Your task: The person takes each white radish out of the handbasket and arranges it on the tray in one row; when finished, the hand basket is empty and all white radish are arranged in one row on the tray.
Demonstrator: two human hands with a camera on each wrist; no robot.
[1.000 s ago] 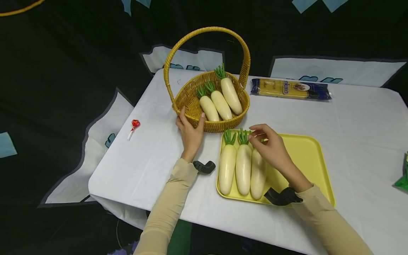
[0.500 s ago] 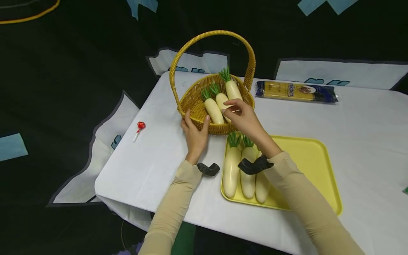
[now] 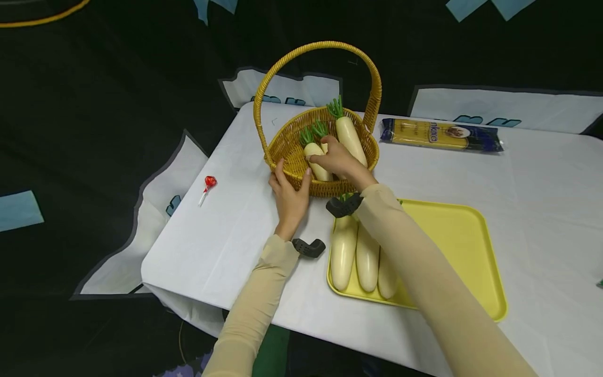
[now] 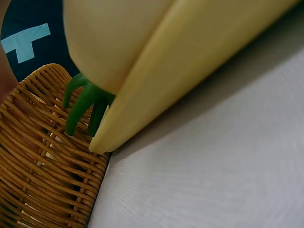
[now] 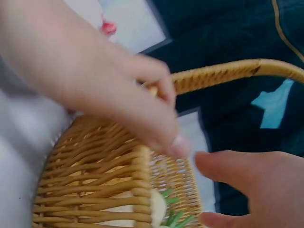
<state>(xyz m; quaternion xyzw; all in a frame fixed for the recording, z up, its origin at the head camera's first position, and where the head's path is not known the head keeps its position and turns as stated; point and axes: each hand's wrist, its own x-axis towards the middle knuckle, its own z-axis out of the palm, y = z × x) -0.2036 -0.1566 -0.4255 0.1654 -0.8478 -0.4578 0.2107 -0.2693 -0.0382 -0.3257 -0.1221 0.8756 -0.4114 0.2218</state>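
A wicker basket [image 3: 325,189] with a tall arched handle holds three white radishes with green tops. My left hand [image 3: 292,201] holds its near left rim, and the thumb laps over the edge in the right wrist view. Inside the basket, my right hand [image 3: 341,159] is over the middle radish, covering most of it; thumb and fingers are spread apart [image 5: 247,180]. The left radish [image 3: 312,152] and right radish [image 3: 349,137] lie on either side. Three more radishes [image 3: 344,256] lie side by side on the yellow tray [image 3: 452,251], partly under my right forearm.
A packet of pasta [image 3: 440,135] lies behind the tray at the table's back edge. A red lollipop [image 3: 209,182] is on the white tablecloth [image 3: 198,246] to the left. The basket's handle [image 3: 325,44] arches above its bowl. Dark curtains hang behind.
My right hand has moved from the tops of the tray radishes leftward and away, into the basket above the middle radish. The left hand stays on the rim. The view shifted slightly.
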